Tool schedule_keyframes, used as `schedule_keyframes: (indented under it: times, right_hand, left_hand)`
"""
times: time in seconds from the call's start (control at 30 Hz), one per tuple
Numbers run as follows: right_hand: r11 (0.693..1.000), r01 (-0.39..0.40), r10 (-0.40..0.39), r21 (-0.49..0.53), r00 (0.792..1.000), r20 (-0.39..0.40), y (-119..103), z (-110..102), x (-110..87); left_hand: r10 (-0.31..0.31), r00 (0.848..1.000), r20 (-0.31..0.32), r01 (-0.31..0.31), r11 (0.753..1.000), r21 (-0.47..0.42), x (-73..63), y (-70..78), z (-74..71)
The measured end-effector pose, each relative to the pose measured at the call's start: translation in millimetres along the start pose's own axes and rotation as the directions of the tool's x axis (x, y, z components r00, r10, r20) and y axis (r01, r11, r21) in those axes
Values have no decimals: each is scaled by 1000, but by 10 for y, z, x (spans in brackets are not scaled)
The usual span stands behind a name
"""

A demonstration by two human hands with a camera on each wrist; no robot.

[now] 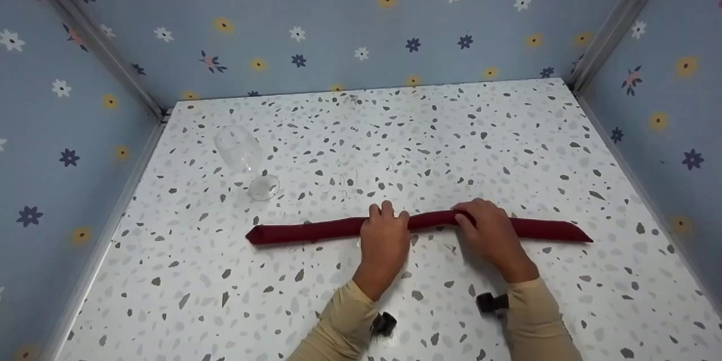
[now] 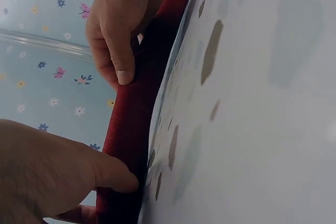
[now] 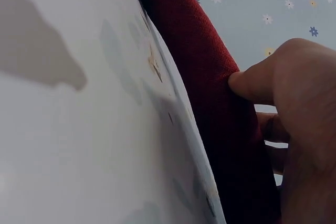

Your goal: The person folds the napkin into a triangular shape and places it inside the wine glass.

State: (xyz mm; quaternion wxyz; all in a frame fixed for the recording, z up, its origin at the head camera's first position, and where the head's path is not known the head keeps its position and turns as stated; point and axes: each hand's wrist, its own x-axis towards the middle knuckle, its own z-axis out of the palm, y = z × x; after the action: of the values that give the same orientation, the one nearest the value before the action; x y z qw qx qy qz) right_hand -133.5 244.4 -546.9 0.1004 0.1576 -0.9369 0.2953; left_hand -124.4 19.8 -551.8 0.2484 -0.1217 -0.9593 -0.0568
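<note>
A dark red cloth napkin (image 1: pixel 316 230), rolled into a long narrow tube, lies across the table with both ends pointed. Near its middle my left hand (image 1: pixel 386 245) holds it, thumb on the near side and fingers over the top. Further right, my right hand (image 1: pixel 492 235) grips the same roll between thumb and fingers. Between the hands the roll bows slightly upward in the head view. The right wrist view shows the thumb pressed into the red fabric (image 3: pixel 197 51); the left wrist view has both hands on the roll (image 2: pixel 131 114).
A clear stemmed glass (image 1: pixel 240 149) lies on its side at the left, behind the roll, its foot toward me. The white speckled table (image 1: pixel 428 141) is bounded by blue flowered panels (image 1: pixel 338 22) at the back and both sides.
</note>
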Motion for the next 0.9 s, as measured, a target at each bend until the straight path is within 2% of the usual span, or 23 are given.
schedule_keyframes:
  times: [0.1, 0.3, 0.5, 0.6, 0.7, 0.9]
  right_hand:
    - [1000, -10, 10, 14, 1000, -9, -5, 5, -4]
    - [1000, -21, 22, 13, 998, -66, -7, 10, 7]
    - [998, -14, 3, -64, 986, -168, -38, -15, 20]
    - [995, -16, -4, -102, 980, -200, -61, -28, 19]
    - [994, -36, 16, -99, 980, -199, -84, -34, 12]
    - [995, -101, 100, -4, 986, -133, -101, -22, 4]
  left_hand:
    - [-5, 1000, -3, 5, 1000, -29, 3, -11, 14]
    - [-34, 999, -9, 33, 987, -160, 25, -36, 33]
    - [-61, 997, 40, 69, 966, -248, 44, -60, 12]
    - [-62, 997, 34, 69, 959, -274, 49, -82, 0]
    - [-57, 998, -5, 53, 956, -289, 57, -104, -4]
    - [-52, 996, -67, 28, 948, -316, 79, -127, 9]
